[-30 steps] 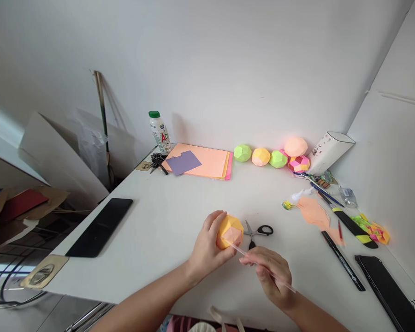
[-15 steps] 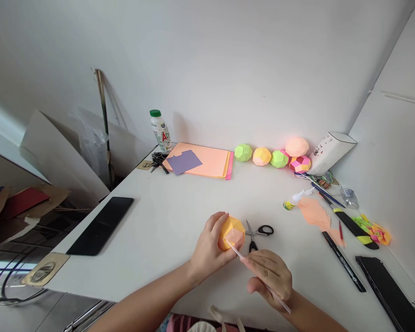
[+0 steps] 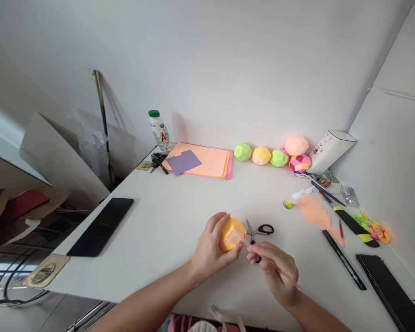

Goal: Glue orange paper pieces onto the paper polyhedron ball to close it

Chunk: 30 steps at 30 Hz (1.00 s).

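Note:
My left hand (image 3: pixel 210 244) is closed around a yellow-orange faceted paper ball (image 3: pixel 232 226), fingers over its left side and thumb beneath. A thin pale stick (image 3: pixel 247 241) is pinched in my right hand (image 3: pixel 278 269); its tip meets a peach facet on the front of the ball. Whether the tip goes under the paper I cannot tell. Just beyond the ball lie small black-handled scissors (image 3: pixel 264 229), partly hidden by my right hand and spread open.
Along the wall sit several faceted paper balls (image 3: pixel 242 152). Stacked paper sheets (image 3: pixel 204 159) lie beside a green-capped bottle (image 3: pixel 159 131). At right are a glue bottle (image 3: pixel 290 203), peach scraps (image 3: pixel 314 211), a cutter (image 3: pixel 356 226), a marker (image 3: pixel 344 259) and a black phone (image 3: pixel 389 290). A black slab (image 3: pixel 102 226) lies left.
My right hand has turned and shifted slightly right and up, its fingers now pinching the stick differently. The stick's tip has moved up and right on the ball. My left hand stays nearly still.

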Each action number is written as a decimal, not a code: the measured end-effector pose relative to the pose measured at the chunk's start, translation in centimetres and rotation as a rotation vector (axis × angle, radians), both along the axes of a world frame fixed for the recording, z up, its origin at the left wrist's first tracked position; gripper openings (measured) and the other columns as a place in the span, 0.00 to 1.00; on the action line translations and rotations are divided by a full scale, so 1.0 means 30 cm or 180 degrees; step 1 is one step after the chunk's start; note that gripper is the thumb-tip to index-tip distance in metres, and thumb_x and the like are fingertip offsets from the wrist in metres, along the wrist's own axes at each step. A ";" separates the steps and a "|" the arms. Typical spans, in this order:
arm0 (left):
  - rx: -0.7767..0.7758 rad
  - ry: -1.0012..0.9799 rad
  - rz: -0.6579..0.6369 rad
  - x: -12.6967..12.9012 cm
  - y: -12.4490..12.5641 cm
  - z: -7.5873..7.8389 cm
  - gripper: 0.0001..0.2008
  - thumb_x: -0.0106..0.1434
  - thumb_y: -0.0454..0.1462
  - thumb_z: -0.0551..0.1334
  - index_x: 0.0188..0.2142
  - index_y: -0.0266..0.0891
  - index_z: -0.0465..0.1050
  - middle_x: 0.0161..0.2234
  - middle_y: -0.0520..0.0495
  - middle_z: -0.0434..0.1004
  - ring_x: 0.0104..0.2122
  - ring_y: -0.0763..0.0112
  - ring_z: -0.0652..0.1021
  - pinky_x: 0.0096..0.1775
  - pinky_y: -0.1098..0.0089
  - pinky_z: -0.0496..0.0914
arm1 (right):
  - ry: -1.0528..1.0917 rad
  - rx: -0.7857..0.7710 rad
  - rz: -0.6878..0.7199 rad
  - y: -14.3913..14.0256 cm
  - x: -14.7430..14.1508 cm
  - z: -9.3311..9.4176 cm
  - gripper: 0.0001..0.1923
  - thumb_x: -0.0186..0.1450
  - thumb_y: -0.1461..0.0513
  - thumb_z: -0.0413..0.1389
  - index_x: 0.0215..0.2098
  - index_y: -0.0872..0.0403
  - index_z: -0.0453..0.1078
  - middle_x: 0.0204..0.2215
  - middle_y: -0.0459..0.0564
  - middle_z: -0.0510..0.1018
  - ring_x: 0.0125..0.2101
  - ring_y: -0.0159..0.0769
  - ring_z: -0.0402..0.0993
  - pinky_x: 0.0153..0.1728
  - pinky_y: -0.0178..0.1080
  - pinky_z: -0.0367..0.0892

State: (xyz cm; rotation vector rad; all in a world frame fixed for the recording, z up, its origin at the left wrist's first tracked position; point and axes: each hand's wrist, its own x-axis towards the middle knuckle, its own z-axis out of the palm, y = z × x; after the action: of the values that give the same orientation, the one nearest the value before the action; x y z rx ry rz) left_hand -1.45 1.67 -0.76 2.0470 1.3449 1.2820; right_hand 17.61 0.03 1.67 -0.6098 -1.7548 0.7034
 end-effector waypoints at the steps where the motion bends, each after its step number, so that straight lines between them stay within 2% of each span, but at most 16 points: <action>1: 0.0041 -0.0010 0.0006 0.002 -0.001 0.001 0.30 0.60 0.42 0.63 0.58 0.40 0.54 0.53 0.35 0.63 0.52 0.55 0.70 0.49 0.55 0.72 | 0.0139 -0.0244 0.0015 0.003 -0.001 -0.002 0.13 0.70 0.62 0.50 0.49 0.51 0.73 0.35 0.54 0.80 0.30 0.37 0.77 0.24 0.38 0.75; 4: 0.0108 -0.0006 0.0010 0.004 -0.002 0.004 0.30 0.60 0.43 0.63 0.58 0.39 0.55 0.53 0.34 0.63 0.52 0.55 0.70 0.48 0.56 0.72 | 0.0365 -0.0668 0.0021 0.009 -0.003 -0.003 0.11 0.70 0.63 0.51 0.45 0.50 0.75 0.34 0.52 0.80 0.27 0.35 0.76 0.24 0.37 0.74; 12: 0.0457 0.0334 0.0032 -0.003 0.005 0.004 0.33 0.60 0.41 0.63 0.60 0.40 0.50 0.52 0.34 0.63 0.51 0.54 0.71 0.47 0.54 0.73 | 0.0228 -0.1049 -0.0108 0.006 -0.003 0.018 0.13 0.70 0.63 0.49 0.36 0.53 0.76 0.26 0.49 0.78 0.24 0.32 0.73 0.24 0.35 0.71; 22: 0.0488 0.0508 0.0051 -0.004 0.010 -0.012 0.34 0.58 0.41 0.63 0.60 0.40 0.50 0.52 0.35 0.63 0.50 0.53 0.70 0.47 0.54 0.73 | 0.0013 -0.1136 -0.0072 0.007 -0.007 0.031 0.13 0.69 0.63 0.50 0.33 0.54 0.76 0.24 0.48 0.76 0.23 0.31 0.73 0.23 0.34 0.71; 30: 0.0589 0.0581 0.0066 0.000 0.011 0.006 0.33 0.57 0.40 0.62 0.59 0.40 0.51 0.51 0.35 0.64 0.49 0.52 0.71 0.44 0.53 0.74 | -0.0029 -0.1088 0.0024 0.002 -0.012 0.037 0.12 0.68 0.64 0.51 0.32 0.54 0.76 0.23 0.48 0.76 0.22 0.32 0.73 0.23 0.34 0.71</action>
State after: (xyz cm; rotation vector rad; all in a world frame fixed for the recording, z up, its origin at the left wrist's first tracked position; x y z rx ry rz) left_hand -1.46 2.00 -0.59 2.3311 1.3727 1.2979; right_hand 17.26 0.09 2.76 -0.8375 -1.6574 1.0182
